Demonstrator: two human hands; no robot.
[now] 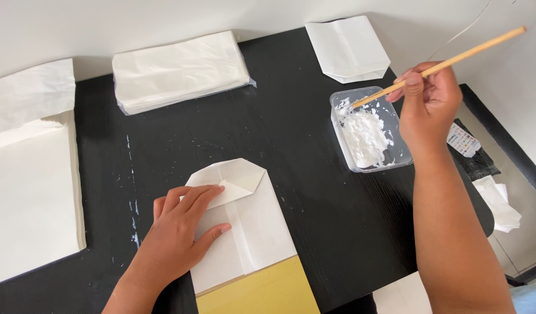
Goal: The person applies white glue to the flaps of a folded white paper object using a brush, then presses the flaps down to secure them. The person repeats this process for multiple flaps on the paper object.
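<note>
My left hand [183, 224] lies flat on a folded white paper bag [250, 227], fingers spread over its folded bottom flaps. The bag rests on a black table [303, 174] with a yellow sheet [262, 293] under its near end. My right hand [428, 102] grips a thin wooden stick [454, 58]. The stick's tip dips into a clear plastic tray [345, 135] of white paste [365, 135] at the right of the table.
A wrapped stack of white paper [178, 70] lies at the back. One finished white bag [349, 49] sits at the back right. Large white sheets [29, 186] cover the left edge. Crumpled tissue [500, 203] and a small printed packet [463, 139] lie at the right.
</note>
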